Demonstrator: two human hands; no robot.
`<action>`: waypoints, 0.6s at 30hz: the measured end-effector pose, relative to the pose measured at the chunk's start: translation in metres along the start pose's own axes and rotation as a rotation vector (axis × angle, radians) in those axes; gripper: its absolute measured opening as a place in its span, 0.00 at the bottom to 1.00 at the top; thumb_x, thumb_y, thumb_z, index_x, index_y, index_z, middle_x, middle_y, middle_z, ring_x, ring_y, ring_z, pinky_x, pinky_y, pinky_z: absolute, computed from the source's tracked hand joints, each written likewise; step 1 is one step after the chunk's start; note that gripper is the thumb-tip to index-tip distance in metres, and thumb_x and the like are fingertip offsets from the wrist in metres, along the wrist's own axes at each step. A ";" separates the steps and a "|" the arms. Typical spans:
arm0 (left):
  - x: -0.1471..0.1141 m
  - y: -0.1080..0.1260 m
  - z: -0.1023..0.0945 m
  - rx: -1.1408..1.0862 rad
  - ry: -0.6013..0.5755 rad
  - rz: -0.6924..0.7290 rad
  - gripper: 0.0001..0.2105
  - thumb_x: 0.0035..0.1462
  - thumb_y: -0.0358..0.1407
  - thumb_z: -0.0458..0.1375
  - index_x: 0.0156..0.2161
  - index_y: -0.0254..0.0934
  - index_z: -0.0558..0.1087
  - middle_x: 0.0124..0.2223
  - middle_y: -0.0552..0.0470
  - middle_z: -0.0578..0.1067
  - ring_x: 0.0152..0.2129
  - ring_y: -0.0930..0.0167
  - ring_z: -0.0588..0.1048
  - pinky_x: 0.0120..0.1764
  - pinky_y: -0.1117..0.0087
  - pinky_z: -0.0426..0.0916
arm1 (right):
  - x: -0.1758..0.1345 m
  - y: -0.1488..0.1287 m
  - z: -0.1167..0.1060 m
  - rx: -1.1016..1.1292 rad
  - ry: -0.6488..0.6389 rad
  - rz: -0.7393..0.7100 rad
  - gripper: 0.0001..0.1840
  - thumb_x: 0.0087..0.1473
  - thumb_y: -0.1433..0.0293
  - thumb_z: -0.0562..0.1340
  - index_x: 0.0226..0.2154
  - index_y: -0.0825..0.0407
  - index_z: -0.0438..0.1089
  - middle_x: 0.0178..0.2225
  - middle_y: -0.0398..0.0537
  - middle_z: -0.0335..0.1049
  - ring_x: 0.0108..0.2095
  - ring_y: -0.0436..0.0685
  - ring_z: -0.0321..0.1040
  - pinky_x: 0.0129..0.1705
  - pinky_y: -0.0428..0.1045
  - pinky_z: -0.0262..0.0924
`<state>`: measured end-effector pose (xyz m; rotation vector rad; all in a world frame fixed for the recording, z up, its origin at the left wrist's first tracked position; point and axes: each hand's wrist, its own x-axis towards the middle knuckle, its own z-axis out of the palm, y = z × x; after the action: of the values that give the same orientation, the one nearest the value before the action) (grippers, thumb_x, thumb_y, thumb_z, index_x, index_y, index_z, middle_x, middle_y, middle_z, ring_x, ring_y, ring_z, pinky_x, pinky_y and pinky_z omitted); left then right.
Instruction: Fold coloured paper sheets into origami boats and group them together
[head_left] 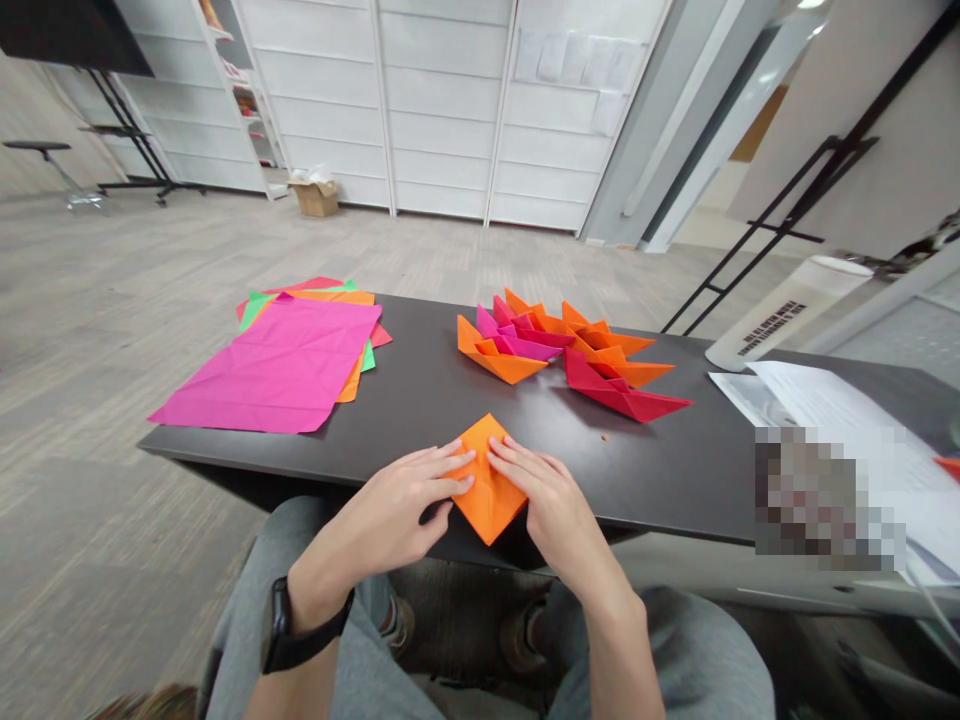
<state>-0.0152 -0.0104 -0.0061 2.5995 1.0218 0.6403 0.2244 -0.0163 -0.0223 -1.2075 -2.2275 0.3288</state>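
Between my hands, at the table's front edge, is an orange square of folded paper (pixel 490 505), turned like a diamond with a crease down its middle. Its lower corner sticks out past the edge. My left hand (pixel 401 505) holds its left side, fingers on top and the thumb low beside it. On the right side, my right hand (pixel 551 500) has its fingertips pressed on the upper face, near the middle crease; its thumb is hidden. Beyond them stand several folded paper boats: an orange one (pixel 499 360), a magenta one (pixel 525 340) and a red one (pixel 626 392) among them.
A fanned stack of coloured paper sheets (pixel 277 365), magenta on top, lies at the table's left end. On the right are a white cylinder (pixel 787 310) with printing, white papers (pixel 817 400) and a blurred-out item (pixel 825 500). The dark table (pixel 420 400) ends close to my knees.
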 end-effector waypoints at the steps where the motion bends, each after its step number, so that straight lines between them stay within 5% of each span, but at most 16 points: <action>1: 0.000 0.001 0.001 -0.003 -0.005 -0.020 0.19 0.56 0.24 0.57 0.53 0.36 0.76 0.62 0.45 0.73 0.62 0.62 0.68 0.64 0.53 0.64 | 0.000 -0.001 -0.001 -0.006 -0.020 0.006 0.36 0.56 0.86 0.46 0.59 0.45 0.69 0.62 0.48 0.67 0.64 0.58 0.60 0.61 0.63 0.60; 11: -0.005 -0.002 0.004 0.016 -0.050 0.004 0.22 0.58 0.26 0.60 0.57 0.45 0.73 0.64 0.46 0.70 0.65 0.59 0.63 0.63 0.50 0.63 | -0.003 -0.009 -0.008 -0.045 -0.047 -0.015 0.33 0.51 0.82 0.53 0.58 0.48 0.69 0.62 0.49 0.67 0.64 0.60 0.61 0.62 0.63 0.58; 18: -0.004 0.001 0.003 0.000 -0.046 0.028 0.22 0.56 0.26 0.60 0.57 0.41 0.73 0.67 0.44 0.66 0.66 0.60 0.61 0.65 0.50 0.59 | -0.012 -0.017 -0.006 -0.094 -0.065 -0.074 0.35 0.54 0.82 0.53 0.62 0.45 0.65 0.63 0.47 0.64 0.66 0.60 0.57 0.64 0.64 0.56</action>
<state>-0.0155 -0.0148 -0.0099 2.6206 0.9726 0.5844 0.2215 -0.0361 -0.0140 -1.1744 -2.3603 0.2396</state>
